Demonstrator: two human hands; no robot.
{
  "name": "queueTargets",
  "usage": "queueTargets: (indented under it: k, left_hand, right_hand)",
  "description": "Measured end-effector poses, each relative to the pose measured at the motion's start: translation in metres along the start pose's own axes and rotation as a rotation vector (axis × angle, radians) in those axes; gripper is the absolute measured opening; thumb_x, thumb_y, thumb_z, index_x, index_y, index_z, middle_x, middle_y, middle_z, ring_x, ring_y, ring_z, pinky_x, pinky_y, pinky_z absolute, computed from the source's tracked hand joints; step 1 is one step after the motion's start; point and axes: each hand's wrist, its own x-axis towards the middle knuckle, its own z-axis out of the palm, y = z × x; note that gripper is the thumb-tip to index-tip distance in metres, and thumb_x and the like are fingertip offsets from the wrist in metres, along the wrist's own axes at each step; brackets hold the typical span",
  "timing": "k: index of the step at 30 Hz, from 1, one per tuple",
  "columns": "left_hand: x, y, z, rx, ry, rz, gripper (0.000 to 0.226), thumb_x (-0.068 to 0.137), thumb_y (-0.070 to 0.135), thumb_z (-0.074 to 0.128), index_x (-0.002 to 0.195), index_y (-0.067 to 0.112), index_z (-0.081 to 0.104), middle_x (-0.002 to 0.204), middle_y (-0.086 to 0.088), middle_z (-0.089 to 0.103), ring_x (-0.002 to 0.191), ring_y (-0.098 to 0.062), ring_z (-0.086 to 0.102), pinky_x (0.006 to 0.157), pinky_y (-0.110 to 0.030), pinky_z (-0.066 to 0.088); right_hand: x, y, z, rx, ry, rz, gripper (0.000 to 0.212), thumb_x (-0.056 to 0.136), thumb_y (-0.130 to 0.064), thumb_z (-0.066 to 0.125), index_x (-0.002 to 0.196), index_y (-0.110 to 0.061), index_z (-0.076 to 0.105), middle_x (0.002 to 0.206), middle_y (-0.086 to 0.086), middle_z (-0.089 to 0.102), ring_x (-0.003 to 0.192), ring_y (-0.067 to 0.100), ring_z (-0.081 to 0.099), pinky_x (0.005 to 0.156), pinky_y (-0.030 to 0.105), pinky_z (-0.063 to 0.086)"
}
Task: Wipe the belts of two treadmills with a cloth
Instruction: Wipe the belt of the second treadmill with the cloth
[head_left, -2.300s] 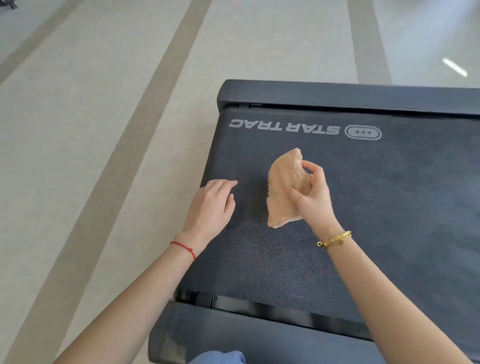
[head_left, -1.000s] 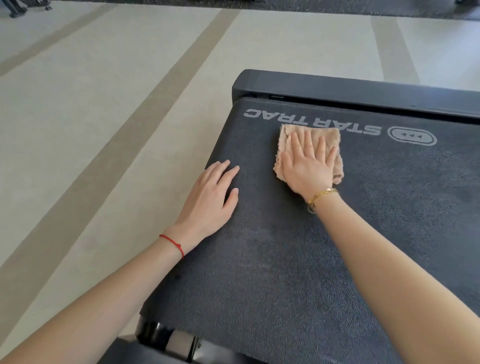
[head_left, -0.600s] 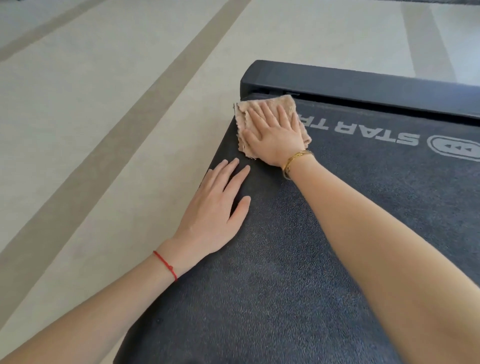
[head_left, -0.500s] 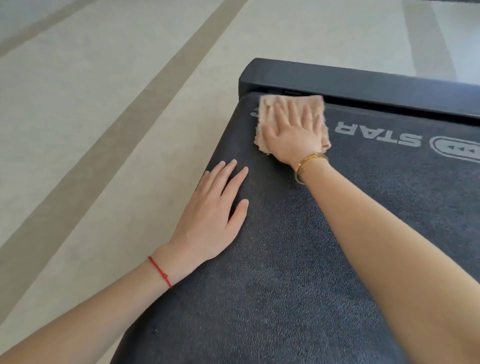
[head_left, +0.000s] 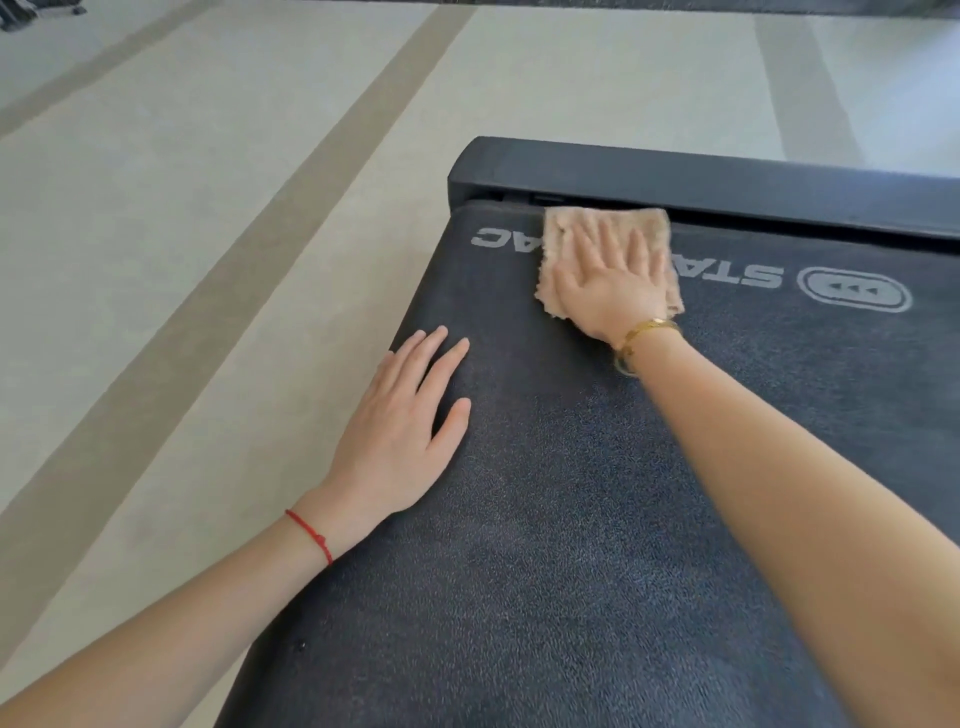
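One cloth (head_left: 608, 228), tan, on treadmill belt (head_left: 571, 519) at far end by the black end cap (head_left: 727, 182)
Right hand (head_left: 608, 280) flat, fingers spread, pressing cloth over the logo; left hand (head_left: 405, 431) flat on belt edge, holding nothing. Cloth looks soft, light, limp: best driven by palm pressure. Belt textured, likely grippy. Pale floor (head_left: 208, 208) with darker stripes around
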Motion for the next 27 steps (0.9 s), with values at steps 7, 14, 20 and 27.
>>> queueTargets:
  k: [7, 14, 20, 27]
  left_hand:
    - [0.001, 0.010, -0.001, -0.006, 0.039, -0.014, 0.054, 0.102, 0.031, 0.043, 0.153, 0.016, 0.033, 0.161, -0.006, 0.026, 0.150, -0.024, 0.017, 0.123, -0.042, 0.016]
    - [-0.008, 0.009, -0.005, -0.035, 0.031, -0.046, 0.053, 0.104, 0.033, 0.039, 0.154, 0.018, 0.030, 0.164, -0.002, 0.020, 0.152, -0.018, 0.010, 0.124, -0.032, 0.008]
    - [-0.072, 0.001, -0.016, -0.071, -0.008, -0.020, 0.055, 0.105, 0.036, 0.034, 0.157, 0.020, 0.022, 0.165, 0.003, 0.011, 0.152, -0.011, 0.002, 0.119, -0.019, -0.003]
    - [-0.153, 0.000, -0.026, -0.112, -0.032, -0.060, 0.067, 0.101, 0.042, 0.038, 0.158, 0.017, 0.014, 0.165, 0.009, 0.004, 0.151, -0.005, 0.000, 0.120, -0.019, 0.002]
  right_hand:
    - [-0.046, 0.045, -0.010, 0.026, -0.013, 0.226, 0.064, 0.099, -0.054, 0.015, 0.157, -0.034, -0.003, 0.164, -0.003, -0.013, 0.150, 0.037, -0.011, 0.119, 0.056, -0.011]
    - [-0.131, -0.018, 0.020, 0.011, 0.021, -0.077, 0.060, 0.100, -0.057, 0.013, 0.156, -0.039, -0.003, 0.164, -0.010, -0.012, 0.151, 0.030, -0.011, 0.120, 0.049, -0.013]
    - [-0.161, 0.023, 0.014, 0.040, 0.031, 0.198, 0.063, 0.101, -0.056, 0.016, 0.157, -0.036, -0.003, 0.165, -0.004, -0.012, 0.151, 0.032, -0.012, 0.120, 0.051, -0.011]
    - [-0.204, -0.063, 0.038, 0.050, 0.049, -0.072, 0.061, 0.101, -0.054, 0.015, 0.156, -0.036, -0.004, 0.164, -0.005, -0.014, 0.150, 0.033, -0.016, 0.118, 0.052, -0.016]
